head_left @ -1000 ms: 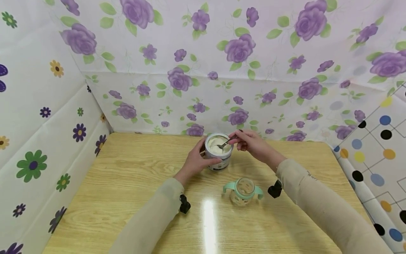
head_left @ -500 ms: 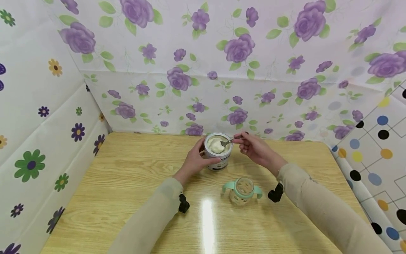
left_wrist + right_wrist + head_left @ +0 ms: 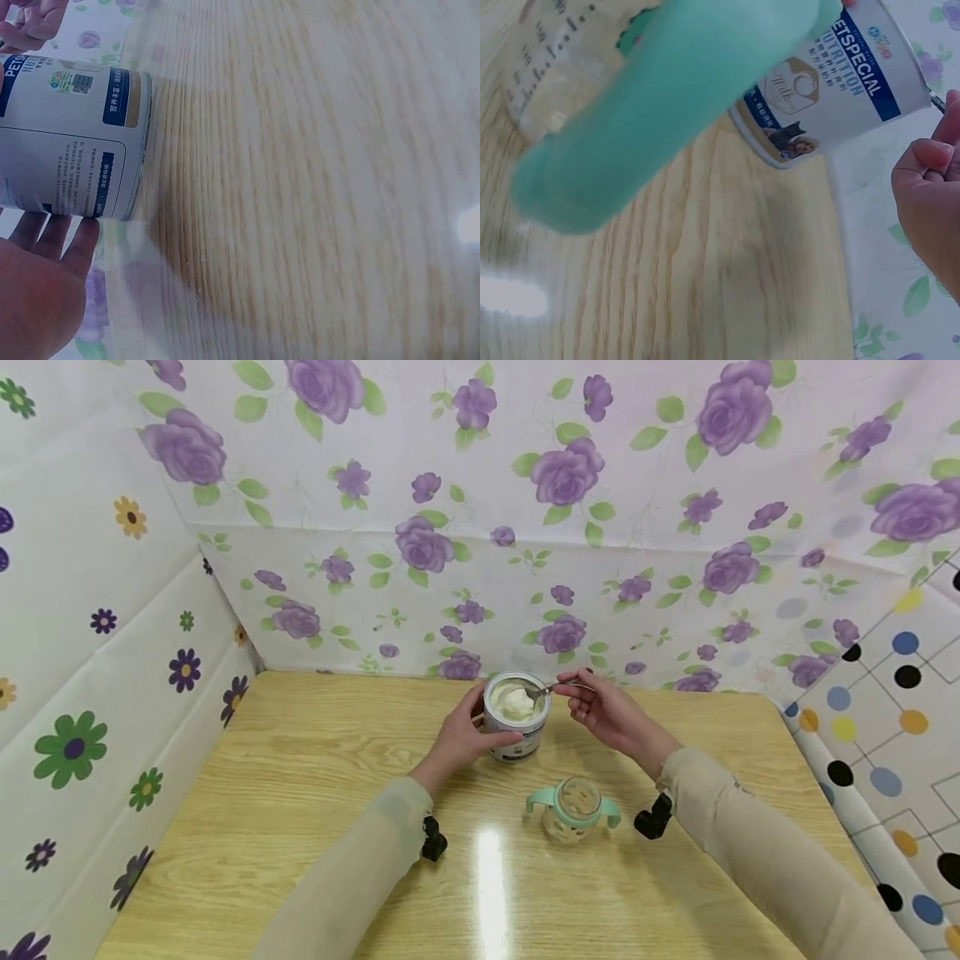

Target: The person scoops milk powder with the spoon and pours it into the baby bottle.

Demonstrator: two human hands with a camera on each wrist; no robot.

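can [image 3: 522,747] on table [image 3: 315,752], powder [image 3: 516,703] in it; left hand [image 3: 461,735] at its left; spoon [image 3: 542,692] over its right rim, in right hand [image 3: 606,712]; bottle [image 3: 574,819] before it, slightly right; cloth [image 3: 480,585] behind.

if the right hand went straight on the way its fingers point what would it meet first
Probably the can: the fingers of the right hand point left toward it, along the spoon. Depth is unclear, so they might pass over.
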